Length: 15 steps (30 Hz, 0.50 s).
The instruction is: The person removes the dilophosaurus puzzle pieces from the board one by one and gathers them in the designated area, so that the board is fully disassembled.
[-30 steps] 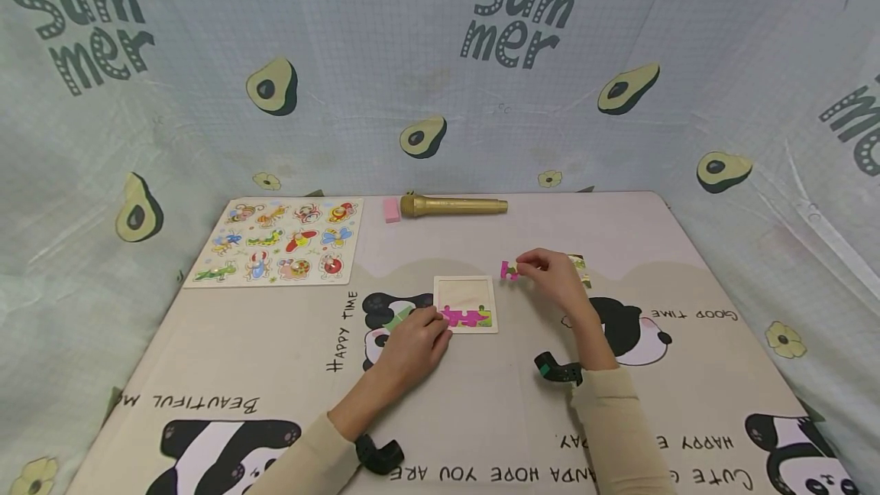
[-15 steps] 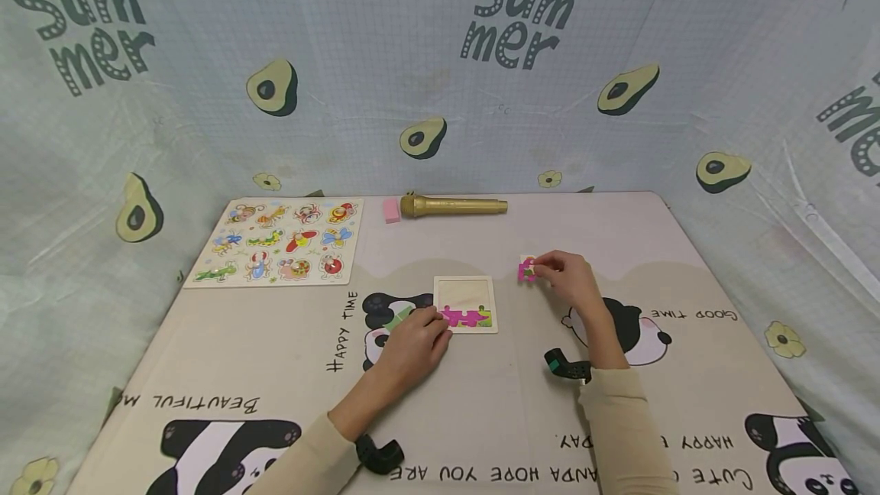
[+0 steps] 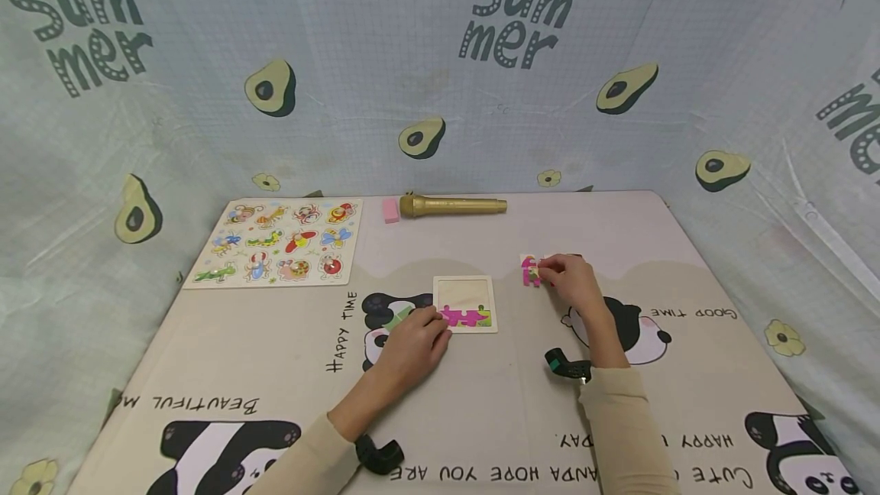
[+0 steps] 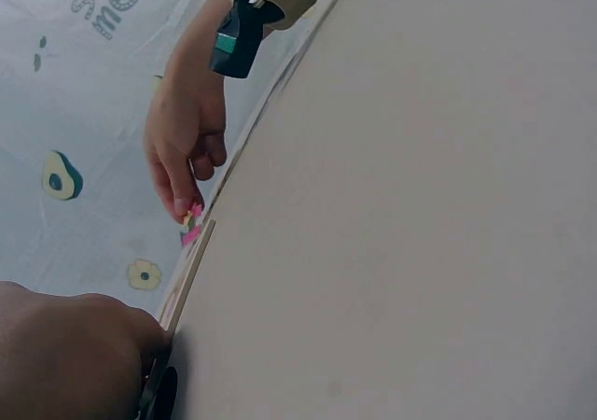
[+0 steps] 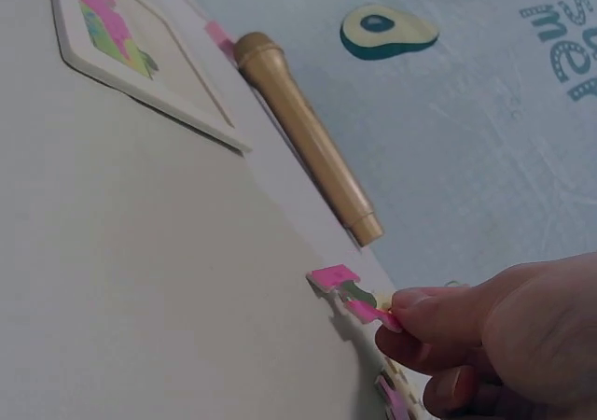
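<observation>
My left hand point(image 3: 414, 338) holds the lower left corner of a small wooden puzzle tray point(image 3: 464, 292). Joined pink and green pieces point(image 3: 466, 318) fill the tray's near part, while its far part shows bare wood. To the right of the tray, my right hand point(image 3: 572, 281) pinches a pink jigsaw piece point(image 5: 334, 276) with green and pale patches between thumb and forefinger. That piece is held tilted, low over the table. Below the fingers in the right wrist view lies another pink puzzle piece point(image 5: 394, 399), partly hidden by the hand.
A board with insect pictures point(image 3: 275, 243) lies at the back left. Near the far edge are a pink block point(image 3: 390, 211) and a gold microphone point(image 3: 454, 206). The table point(image 3: 495, 418) has a panda-print cover, and a printed cloth hangs behind it.
My right hand has moved slightly right with the pink jigsaw piece, and the piece has turned a little in its fingers. My left hand stays at the tray corner.
</observation>
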### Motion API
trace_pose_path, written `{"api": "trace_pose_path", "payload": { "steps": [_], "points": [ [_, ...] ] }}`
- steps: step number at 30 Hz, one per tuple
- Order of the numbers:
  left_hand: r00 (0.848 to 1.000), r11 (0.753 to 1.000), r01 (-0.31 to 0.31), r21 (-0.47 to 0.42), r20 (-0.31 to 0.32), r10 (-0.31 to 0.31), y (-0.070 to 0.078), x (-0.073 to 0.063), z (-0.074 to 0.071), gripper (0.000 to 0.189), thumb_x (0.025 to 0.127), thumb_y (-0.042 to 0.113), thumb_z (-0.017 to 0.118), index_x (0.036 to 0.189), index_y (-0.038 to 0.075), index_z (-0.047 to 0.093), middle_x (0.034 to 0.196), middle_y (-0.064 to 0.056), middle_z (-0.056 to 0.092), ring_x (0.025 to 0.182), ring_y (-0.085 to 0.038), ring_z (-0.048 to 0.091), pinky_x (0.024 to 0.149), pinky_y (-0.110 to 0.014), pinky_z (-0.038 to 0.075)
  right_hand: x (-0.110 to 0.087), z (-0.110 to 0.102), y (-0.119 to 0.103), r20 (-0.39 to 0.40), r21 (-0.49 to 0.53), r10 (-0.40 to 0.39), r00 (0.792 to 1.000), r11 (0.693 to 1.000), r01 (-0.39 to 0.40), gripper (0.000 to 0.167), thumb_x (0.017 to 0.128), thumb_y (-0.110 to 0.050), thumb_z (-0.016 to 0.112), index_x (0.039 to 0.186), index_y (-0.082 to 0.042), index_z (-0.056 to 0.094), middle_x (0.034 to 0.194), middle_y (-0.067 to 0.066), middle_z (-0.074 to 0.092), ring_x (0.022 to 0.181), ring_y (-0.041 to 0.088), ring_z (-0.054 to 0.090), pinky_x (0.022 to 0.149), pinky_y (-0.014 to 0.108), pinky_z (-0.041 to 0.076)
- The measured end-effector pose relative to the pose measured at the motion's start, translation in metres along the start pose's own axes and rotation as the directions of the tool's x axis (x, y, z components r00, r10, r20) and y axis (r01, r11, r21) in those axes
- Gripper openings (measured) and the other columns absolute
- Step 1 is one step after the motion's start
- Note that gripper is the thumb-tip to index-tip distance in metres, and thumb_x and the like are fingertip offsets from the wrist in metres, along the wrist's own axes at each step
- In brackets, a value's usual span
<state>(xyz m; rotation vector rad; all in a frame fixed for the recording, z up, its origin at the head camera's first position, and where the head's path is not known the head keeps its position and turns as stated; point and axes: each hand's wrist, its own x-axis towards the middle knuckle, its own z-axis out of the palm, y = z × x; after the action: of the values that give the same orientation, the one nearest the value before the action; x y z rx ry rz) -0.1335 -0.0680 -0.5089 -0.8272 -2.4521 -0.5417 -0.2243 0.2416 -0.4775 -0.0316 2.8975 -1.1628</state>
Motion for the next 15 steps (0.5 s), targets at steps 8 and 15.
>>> {"api": "trace_pose_path", "payload": {
  "steps": [8, 15],
  "points": [
    [1.000, 1.000, 0.007, 0.000, 0.009, -0.007, 0.0004, 0.0001, -0.0004, 0.010, 0.088, 0.014, 0.074, 0.093, 0.007, 0.077, 0.093, -0.005, 0.069, 0.084, -0.017, 0.064, 0.077, -0.030, 0.057, -0.0007, 0.0017, -0.0001, 0.007, -0.030, 0.022, 1.000, 0.999, -0.022, 0.027, 0.100, -0.021, 0.061, 0.116, -0.002, 0.070, 0.116, 0.020, 0.069, 0.101, 0.031, 0.061, 0.084, 0.041, 0.053],
    [1.000, 1.000, 0.014, 0.000, 0.016, -0.014, 0.0014, 0.0007, -0.0014, 0.012, 0.088, 0.015, 0.074, 0.095, 0.006, 0.077, 0.095, -0.006, 0.069, 0.085, -0.018, 0.065, 0.078, -0.031, 0.058, -0.0008, 0.0023, -0.0036, 0.053, -0.084, 0.002, 0.999, 0.996, 0.002, 0.035, 0.091, -0.022, 0.072, 0.117, 0.002, 0.069, 0.107, 0.017, 0.070, 0.096, 0.028, 0.063, 0.084, 0.040, 0.054]
  ]
}}
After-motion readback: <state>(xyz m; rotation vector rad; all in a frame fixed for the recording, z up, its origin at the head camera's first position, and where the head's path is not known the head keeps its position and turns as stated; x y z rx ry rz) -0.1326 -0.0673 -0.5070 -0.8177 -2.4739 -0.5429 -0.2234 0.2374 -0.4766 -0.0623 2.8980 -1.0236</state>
